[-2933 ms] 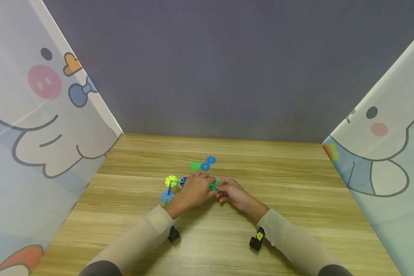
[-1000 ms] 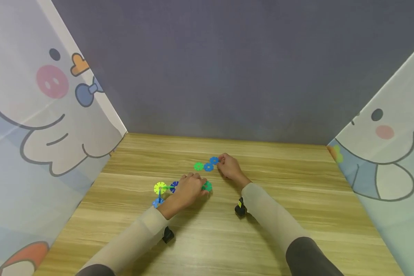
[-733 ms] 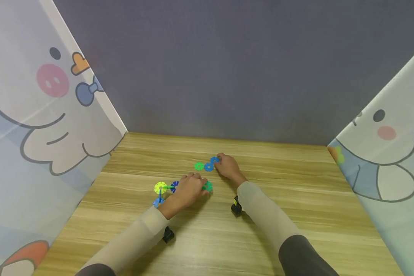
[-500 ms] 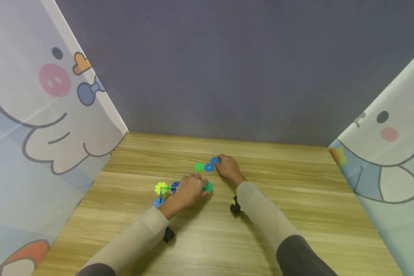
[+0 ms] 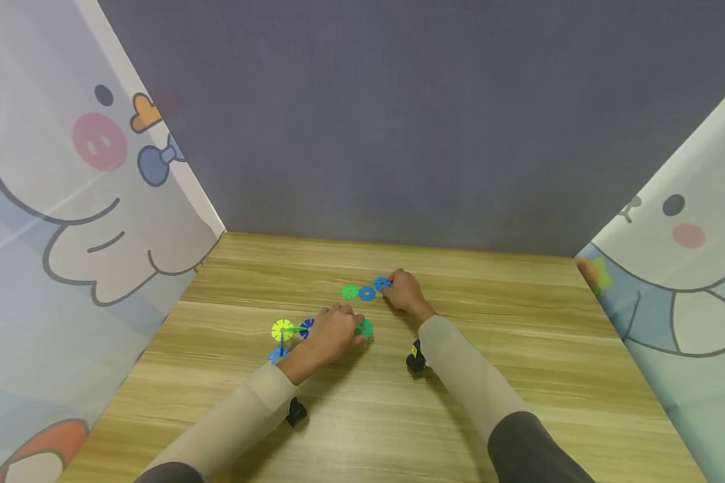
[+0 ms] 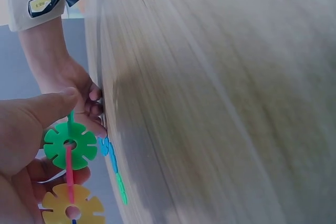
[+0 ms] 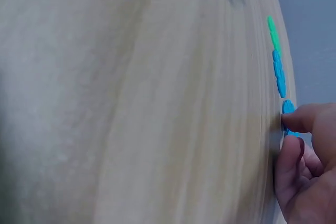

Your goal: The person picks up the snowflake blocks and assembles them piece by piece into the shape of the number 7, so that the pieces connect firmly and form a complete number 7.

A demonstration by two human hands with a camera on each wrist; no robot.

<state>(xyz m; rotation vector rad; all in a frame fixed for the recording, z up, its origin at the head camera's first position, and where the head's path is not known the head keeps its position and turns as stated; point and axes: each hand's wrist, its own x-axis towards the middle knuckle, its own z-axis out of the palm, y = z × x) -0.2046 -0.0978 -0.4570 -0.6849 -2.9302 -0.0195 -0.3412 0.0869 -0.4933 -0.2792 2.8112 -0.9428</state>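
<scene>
My left hand grips a chain of slotted plastic discs over the table. Along it show a yellow disc, a dark blue disc, a light blue disc and, at the right end, a teal disc. In the left wrist view, a green disc and an orange disc of the chain sit by the fingers; the palm hides part of it. Farther back, my right hand pinches a blue slotted disc between thumb and finger, low at the tabletop.
Left of the pinched disc, another blue disc and a light green disc lie flat, side by side, on the wooden table. A grey wall rises behind the table, with cartoon-printed panels at both sides.
My right hand has left the chain's teal end, reached back to the loose discs and drawn one blue disc slightly right, away from the other. The left hand keeps its hold, shifted a little left.
</scene>
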